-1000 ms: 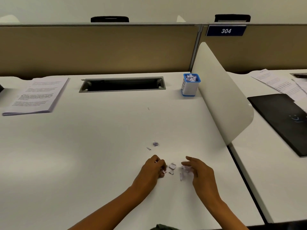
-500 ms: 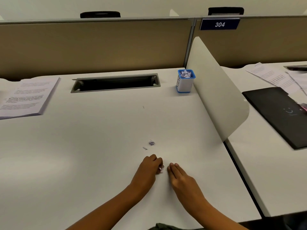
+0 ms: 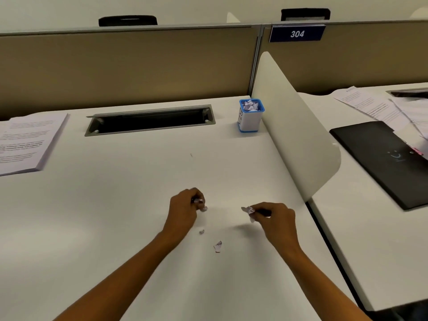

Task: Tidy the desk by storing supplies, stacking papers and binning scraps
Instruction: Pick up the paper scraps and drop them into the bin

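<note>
Scraps (image 3: 249, 210) in L fingers (image 3: 196, 193), R fingers (image 3: 266, 206)

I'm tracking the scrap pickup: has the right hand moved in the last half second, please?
Yes. The right hand has shifted rightward, toward the near end of the white divider, away from the left hand, and pinches a paper scrap.

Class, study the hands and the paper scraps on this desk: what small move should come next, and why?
Probably the left hand should draw back and pinch the small scrap nearest it. It and the right hand each grip crumpled bits, but that piece and a larger scrap lie loose on the desk, and the blue cup stands far off.
</note>
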`<act>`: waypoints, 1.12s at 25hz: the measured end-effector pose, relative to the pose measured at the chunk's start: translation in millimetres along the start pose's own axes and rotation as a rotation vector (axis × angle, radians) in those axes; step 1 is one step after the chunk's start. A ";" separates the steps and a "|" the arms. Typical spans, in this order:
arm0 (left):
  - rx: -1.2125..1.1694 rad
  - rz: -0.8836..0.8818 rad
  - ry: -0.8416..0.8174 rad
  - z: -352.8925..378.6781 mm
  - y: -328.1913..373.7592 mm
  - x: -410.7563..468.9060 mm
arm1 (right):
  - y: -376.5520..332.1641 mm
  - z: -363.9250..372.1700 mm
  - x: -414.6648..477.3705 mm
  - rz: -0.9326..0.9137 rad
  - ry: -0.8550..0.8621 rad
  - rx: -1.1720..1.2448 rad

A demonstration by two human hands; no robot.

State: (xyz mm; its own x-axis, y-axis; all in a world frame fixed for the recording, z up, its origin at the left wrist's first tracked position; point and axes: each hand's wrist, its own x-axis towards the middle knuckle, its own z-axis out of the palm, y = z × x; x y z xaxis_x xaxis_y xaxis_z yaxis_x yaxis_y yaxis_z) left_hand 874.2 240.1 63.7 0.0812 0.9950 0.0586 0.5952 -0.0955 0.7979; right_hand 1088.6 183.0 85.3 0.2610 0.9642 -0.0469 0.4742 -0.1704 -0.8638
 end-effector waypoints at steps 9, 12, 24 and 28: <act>-0.129 0.065 0.023 22.1 108.0 182.4 | -44.4 -36.0 101.6 0.014 0.200 0.110; -0.122 0.074 0.048 43.5 137.0 244.4 | -51.0 -40.2 129.0 -0.021 0.222 0.091; -0.089 -0.105 0.031 96.8 133.7 347.7 | -22.2 -36.9 163.0 0.029 0.118 0.153; -0.136 -0.007 0.149 79.0 129.1 319.5 | -27.1 -31.3 184.3 0.062 0.138 0.147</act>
State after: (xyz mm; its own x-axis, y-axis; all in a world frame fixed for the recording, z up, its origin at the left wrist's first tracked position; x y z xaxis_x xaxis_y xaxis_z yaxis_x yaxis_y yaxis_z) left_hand 1040.1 543.3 138.1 -0.0480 0.9899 0.1330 0.4807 -0.0938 0.8718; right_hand 1150.1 358.9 115.8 0.4033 0.9141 -0.0418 0.3286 -0.1873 -0.9257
